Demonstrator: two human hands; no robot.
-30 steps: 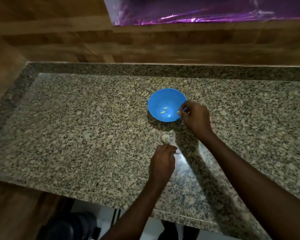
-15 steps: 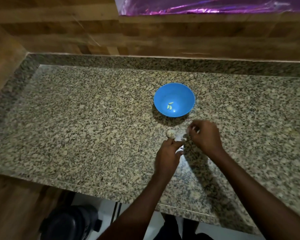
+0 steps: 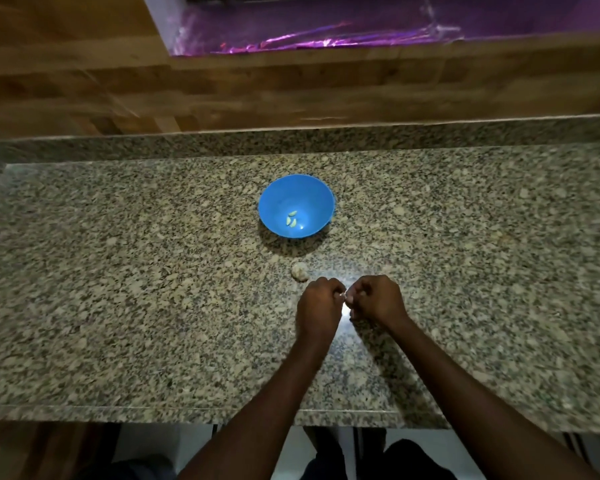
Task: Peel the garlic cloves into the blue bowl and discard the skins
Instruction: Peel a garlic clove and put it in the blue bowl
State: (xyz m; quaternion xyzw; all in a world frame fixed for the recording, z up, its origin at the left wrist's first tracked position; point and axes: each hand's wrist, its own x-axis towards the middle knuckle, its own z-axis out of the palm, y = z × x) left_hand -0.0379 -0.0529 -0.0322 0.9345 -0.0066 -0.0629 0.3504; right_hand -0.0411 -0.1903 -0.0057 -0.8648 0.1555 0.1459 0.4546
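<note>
Garlic, a pale lumpy bulb, lies on the speckled granite counter just ahead of the hands and nearer than the blue bowl. Round, smooth and plastic-looking, the bowl has three small yellowish peeled cloves at its bottom. The counter is polished, with a bright glare spot between the wrists. The left hand has its fingers curled, tips pinching a small pale clove that barely shows between the two hands. The right hand is curled too, fingertips meeting the same bit from the other side. Behind the counter runs a wooden wall, and above it a crinkled, shiny purple sheet. No writing can be read anywhere.
</note>
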